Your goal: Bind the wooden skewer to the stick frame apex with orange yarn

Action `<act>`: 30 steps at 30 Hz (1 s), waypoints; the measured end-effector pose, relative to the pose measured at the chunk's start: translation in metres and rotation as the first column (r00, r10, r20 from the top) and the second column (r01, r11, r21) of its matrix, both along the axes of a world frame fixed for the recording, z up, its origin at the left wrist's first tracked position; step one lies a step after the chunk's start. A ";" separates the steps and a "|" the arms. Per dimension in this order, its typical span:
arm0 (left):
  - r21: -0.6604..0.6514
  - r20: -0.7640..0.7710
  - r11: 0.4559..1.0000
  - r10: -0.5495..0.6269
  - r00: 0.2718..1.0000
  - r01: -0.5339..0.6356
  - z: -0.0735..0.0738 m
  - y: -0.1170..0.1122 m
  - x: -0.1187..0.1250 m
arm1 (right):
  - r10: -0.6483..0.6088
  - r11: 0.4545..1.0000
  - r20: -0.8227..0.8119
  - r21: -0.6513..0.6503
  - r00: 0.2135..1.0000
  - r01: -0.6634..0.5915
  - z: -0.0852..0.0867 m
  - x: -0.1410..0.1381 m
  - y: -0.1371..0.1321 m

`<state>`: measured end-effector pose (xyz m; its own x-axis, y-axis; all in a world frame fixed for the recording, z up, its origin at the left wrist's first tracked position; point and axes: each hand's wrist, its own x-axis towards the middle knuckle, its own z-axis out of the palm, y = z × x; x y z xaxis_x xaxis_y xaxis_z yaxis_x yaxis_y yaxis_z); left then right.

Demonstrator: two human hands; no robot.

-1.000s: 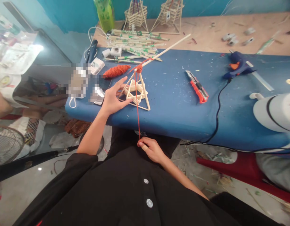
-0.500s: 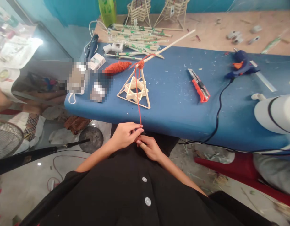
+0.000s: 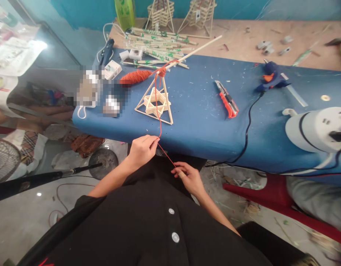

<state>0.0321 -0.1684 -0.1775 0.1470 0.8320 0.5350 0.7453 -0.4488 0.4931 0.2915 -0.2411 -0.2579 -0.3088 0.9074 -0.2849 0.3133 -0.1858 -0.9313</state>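
Note:
Between finger and thumb, my left hand (image 3: 143, 150) pinches a red yarn (image 3: 160, 123) just off the table's front edge. My right hand (image 3: 189, 178) grips the same yarn lower and to the right, and the stretch between the hands is taut. From my left hand the yarn runs up to the top of a small pyramid frame (image 3: 167, 99) of wooden sticks, where red yarn is wrapped. A star of stacked sticks (image 3: 151, 108) sits inside the frame. One long stick (image 3: 202, 48) slants away from the apex. Behind the frame lies a bundle of orange-red yarn (image 3: 135, 77).
On the blue-covered table (image 3: 192, 111) lie a red utility knife (image 3: 227, 99) and a blue glue gun (image 3: 270, 77). A white cylindrical device (image 3: 309, 129) stands at right. Wrapped chopsticks (image 3: 159, 44) are heaped at the back. A red chair (image 3: 272, 195) is below right.
My hands have moved apart: the right went right and down, drawing a length of yarn taut between them. The left shifted slightly left and up. The view has shifted a little.

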 end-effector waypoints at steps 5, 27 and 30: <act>-0.017 -0.007 0.999 0.048 0.999 -0.048 -0.004 -0.002 0.004 | -0.025 0.999 0.094 0.025 0.995 0.023 0.004 0.020 -0.004; -0.518 0.385 0.752 -0.221 0.896 0.408 0.021 -0.014 0.027 | 0.118 0.590 0.290 0.749 0.950 -0.302 0.131 -0.002 0.082; -0.480 0.413 0.809 -0.135 0.901 0.341 0.023 -0.012 0.017 | 0.144 0.594 0.341 0.721 0.929 -0.357 0.131 -0.003 0.093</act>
